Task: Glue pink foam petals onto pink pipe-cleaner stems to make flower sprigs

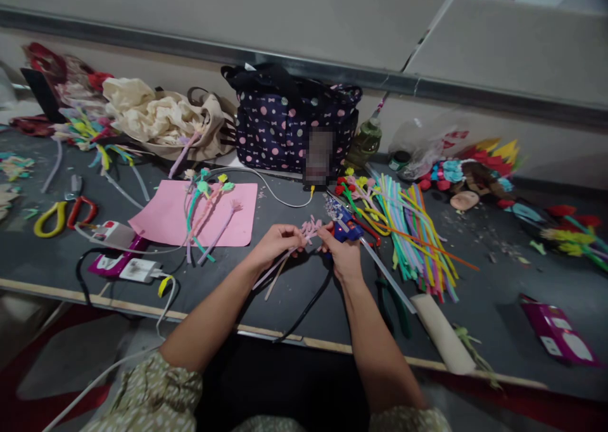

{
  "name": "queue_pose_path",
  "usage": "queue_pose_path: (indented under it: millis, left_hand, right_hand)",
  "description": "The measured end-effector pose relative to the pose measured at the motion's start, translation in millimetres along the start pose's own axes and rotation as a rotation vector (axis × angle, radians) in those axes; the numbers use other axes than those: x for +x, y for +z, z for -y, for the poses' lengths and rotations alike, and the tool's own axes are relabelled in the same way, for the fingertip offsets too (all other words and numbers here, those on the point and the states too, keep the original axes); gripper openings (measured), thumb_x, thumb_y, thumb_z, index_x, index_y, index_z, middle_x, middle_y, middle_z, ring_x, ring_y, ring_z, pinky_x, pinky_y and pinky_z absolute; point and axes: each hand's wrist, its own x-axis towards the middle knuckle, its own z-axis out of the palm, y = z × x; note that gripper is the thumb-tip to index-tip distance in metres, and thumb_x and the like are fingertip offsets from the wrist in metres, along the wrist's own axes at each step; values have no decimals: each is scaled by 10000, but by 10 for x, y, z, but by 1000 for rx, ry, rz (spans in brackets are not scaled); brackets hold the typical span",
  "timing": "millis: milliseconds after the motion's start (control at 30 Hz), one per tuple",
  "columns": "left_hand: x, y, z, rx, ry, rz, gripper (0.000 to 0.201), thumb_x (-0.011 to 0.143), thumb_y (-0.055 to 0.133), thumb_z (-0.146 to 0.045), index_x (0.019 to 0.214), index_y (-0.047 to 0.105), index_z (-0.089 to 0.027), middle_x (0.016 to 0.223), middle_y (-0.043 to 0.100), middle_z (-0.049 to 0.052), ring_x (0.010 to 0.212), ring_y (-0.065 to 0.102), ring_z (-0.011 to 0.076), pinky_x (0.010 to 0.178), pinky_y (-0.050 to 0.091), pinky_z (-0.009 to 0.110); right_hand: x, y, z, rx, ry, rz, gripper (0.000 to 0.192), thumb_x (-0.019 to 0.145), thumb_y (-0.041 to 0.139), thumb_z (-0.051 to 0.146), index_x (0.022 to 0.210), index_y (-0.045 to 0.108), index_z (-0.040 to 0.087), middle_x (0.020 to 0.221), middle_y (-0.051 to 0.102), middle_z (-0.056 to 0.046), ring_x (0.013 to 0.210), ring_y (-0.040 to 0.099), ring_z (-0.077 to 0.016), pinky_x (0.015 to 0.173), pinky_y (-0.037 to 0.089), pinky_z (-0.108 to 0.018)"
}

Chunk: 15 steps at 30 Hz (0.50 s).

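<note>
My left hand [281, 245] is closed around a pale lilac fuzzy pipe-cleaner flower [311, 227], its thin stem slanting down toward the table edge. At the flower's right side, the fingers of my right hand [342, 251] are pinched together on its petals. Just beyond my right hand is a blue hot glue gun [348, 228], partly covered by the hand, with a long clear glue stick [388, 275] out of its back. Below the flower, a second thin pale stem [276, 279] points downward. Finished pipe-cleaner flowers [209, 207] rest on a pink sheet [244, 213] to the left.
Loose coloured pipe cleaners [411, 229] lie right of the glue gun, near green-handled pliers [396, 305] and a cardboard tube [444, 334]. Scissors [69, 210] and a purple power strip [118, 261] with cables are left. A dark patterned bag [285, 125] stands behind.
</note>
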Motion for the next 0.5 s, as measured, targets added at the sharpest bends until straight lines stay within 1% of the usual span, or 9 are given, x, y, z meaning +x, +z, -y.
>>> queue_pose_path:
  millis: [233,500]
  left_hand:
    - [-9,0,-8,16,-2,5,140,645,717,-251,701,674,-130,650,633,18,567,564,104,565,465,222]
    - [-23,11,-29,23,-6,12,136,640,715,-250,694,676,-132,653,637,21,575,566,105,566,463,222]
  right_hand:
    - [13,-38,-55,-37,-10,20,315,622,821,379,799,652,181,699,647,31,481,481,-81,440,417,-223]
    - [-1,-28,-3,-63,-5,17,304,615,817,386,775,652,188,685,642,33,485,481,-85,438,434,-223]
